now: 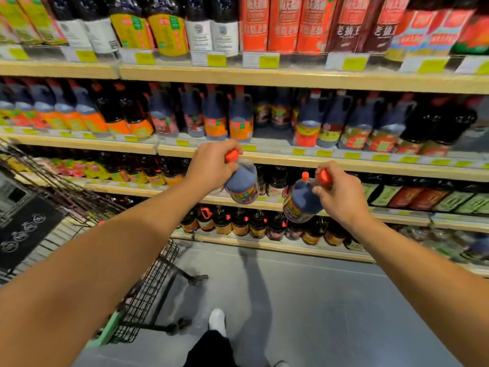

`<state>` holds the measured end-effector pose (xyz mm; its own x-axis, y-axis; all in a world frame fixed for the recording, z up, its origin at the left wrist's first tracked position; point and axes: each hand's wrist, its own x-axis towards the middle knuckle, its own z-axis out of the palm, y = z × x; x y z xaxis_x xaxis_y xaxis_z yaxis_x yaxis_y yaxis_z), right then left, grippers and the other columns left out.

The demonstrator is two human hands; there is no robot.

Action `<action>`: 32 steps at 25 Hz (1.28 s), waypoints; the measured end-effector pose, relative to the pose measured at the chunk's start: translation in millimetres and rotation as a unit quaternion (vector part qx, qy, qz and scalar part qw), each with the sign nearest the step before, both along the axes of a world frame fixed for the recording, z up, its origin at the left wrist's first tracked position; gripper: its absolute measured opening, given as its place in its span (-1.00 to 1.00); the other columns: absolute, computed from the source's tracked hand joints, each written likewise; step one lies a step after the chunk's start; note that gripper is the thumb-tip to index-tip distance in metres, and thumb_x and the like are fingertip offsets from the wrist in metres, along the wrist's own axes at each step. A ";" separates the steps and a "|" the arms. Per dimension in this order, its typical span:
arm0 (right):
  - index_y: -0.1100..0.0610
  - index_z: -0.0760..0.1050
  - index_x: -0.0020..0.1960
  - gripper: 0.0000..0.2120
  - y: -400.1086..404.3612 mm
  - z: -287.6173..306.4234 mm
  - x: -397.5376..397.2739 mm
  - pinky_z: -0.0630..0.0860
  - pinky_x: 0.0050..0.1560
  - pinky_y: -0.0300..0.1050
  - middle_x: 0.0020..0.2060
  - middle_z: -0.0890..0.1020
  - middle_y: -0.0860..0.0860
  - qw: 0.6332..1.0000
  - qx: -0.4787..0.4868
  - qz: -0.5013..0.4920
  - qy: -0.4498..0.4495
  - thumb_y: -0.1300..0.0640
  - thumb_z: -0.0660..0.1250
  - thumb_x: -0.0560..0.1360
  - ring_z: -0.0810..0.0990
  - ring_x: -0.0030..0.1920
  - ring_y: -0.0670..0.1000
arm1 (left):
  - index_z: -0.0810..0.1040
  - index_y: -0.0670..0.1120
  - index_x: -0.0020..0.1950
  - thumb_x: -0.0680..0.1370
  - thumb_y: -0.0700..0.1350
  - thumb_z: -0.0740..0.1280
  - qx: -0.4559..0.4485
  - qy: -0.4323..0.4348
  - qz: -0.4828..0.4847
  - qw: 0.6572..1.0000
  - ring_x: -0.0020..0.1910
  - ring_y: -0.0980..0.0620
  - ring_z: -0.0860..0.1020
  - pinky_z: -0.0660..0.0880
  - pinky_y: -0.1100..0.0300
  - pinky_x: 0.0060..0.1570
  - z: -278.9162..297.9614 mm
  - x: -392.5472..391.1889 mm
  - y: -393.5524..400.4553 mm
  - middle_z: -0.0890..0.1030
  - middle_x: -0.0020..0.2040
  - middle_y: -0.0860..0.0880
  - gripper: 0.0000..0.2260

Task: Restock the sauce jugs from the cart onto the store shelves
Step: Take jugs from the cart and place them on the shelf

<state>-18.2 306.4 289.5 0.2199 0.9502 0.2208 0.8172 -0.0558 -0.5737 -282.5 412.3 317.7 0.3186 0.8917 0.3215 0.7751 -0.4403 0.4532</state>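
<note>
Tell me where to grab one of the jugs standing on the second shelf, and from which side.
Take a shelf jug by the handle loop beside its red cap, reaching in from the aisle front. The neck stands upright and clear; neighbours crowd both flanks of the body.

I see two dark, red-capped plastic sauce jugs (242, 185) (301, 201) hanging tilted beneath each gripping hand.

Shelves (264, 79) stand ahead, jugs in rows on them. The cart (148, 284) is left. Left hand (211, 165) and right hand (341, 194) each hold a jug before the shelves.
</note>
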 end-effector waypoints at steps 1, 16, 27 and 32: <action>0.01 0.41 0.13 -0.68 6.5 -1.9 5.3 0.44 -0.07 -0.06 -0.08 0.64 0.09 1.000 0.003 -0.003 0.003 0.18 0.43 0.44 0.58 -0.05 0.19 | 0.58 0.03 0.03 0.40 -0.18 0.44 0.011 0.006 -0.014 1.000 -0.08 -0.06 0.54 0.40 0.16 -0.17 3.0 8.7 10.6 0.64 -0.09 -0.01 -0.76; 0.04 0.42 0.09 -0.70 129.7 -31.5 21.7 0.49 -0.10 -0.06 -0.16 0.60 -0.02 0.996 0.028 -0.080 0.028 0.18 0.44 0.44 0.52 -0.14 0.06 | 0.54 -0.03 0.05 0.42 -0.22 0.41 0.114 0.035 -0.154 0.981 -0.02 -0.08 0.54 0.47 0.07 0.02 -17.7 89.2 196.0 0.59 -0.05 -0.03 -0.77; 0.02 0.40 0.10 -0.69 149.6 -46.8 35.7 0.38 -0.14 -0.14 -0.19 0.55 -0.05 0.994 0.029 -0.100 0.033 0.18 0.44 0.44 0.49 -0.16 0.04 | 0.52 0.00 0.19 0.47 -0.18 0.34 0.053 0.050 -0.086 0.994 0.04 -0.20 0.52 0.47 0.03 0.04 -40.6 113.6 246.3 0.59 0.00 -0.16 -0.70; 0.04 0.42 0.09 -0.69 151.5 -53.7 39.1 0.38 -0.15 -0.14 -0.19 0.55 -0.06 0.993 0.036 -0.104 0.043 0.18 0.44 0.43 0.49 -0.16 0.04 | 0.57 -0.14 0.17 0.52 -0.21 0.27 0.055 0.059 -0.023 0.996 0.05 -0.26 0.53 0.45 0.01 0.01 -35.8 124.3 247.6 0.60 0.01 -0.27 -0.76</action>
